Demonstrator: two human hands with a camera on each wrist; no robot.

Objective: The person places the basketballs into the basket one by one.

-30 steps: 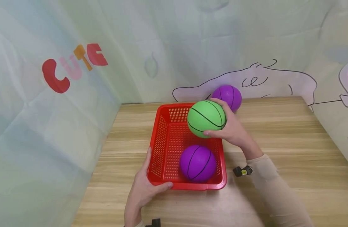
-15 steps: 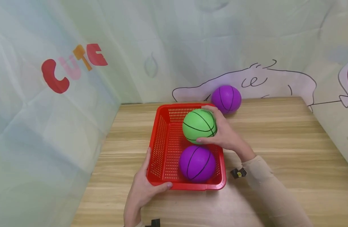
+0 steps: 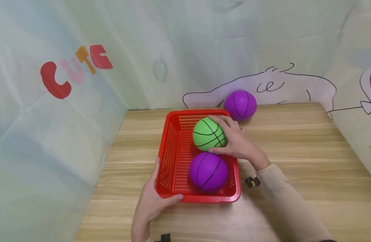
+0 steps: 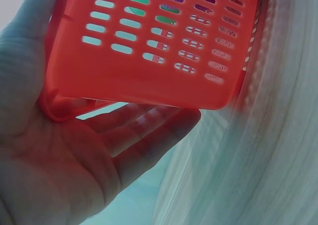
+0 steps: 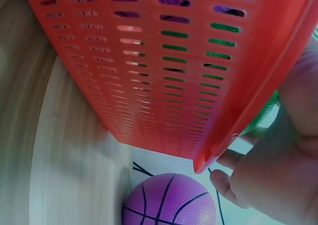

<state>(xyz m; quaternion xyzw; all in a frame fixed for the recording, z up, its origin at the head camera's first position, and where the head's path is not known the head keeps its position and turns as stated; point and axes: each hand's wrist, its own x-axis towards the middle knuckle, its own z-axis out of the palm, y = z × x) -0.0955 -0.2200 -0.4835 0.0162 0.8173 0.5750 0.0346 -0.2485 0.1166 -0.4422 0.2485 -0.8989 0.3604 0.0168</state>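
Observation:
A red plastic basket (image 3: pixel 200 199) with slotted walls sits on the table. My left hand (image 3: pixel 152 201) grips its near left corner, thumb over the front rim and fingers along the outer left side. In the left wrist view, those fingers (image 4: pixel 149 140) lie against the basket's wall. With the thumb in front and fingers over the back, my right hand (image 3: pixel 238 143) holds a green ball (image 3: pixel 203 134) with black basketball lines inside the basket's right half. Just nearer to me, a purple ball (image 3: pixel 208 171) lies in the basket, seemingly touching the green one.
Behind the basket's far right corner, a second purple ball (image 3: pixel 240 105) rests on the wooden table (image 3: pixel 294 141) close to the back sheet. Printed cloth sheets (image 3: pixel 161 50) enclose the table at the left, back and right.
The right hand has lowered the green ball leftward into the basket, and its fingers now reach further over the ball. The near purple ball has shifted slightly. The left hand stays put.

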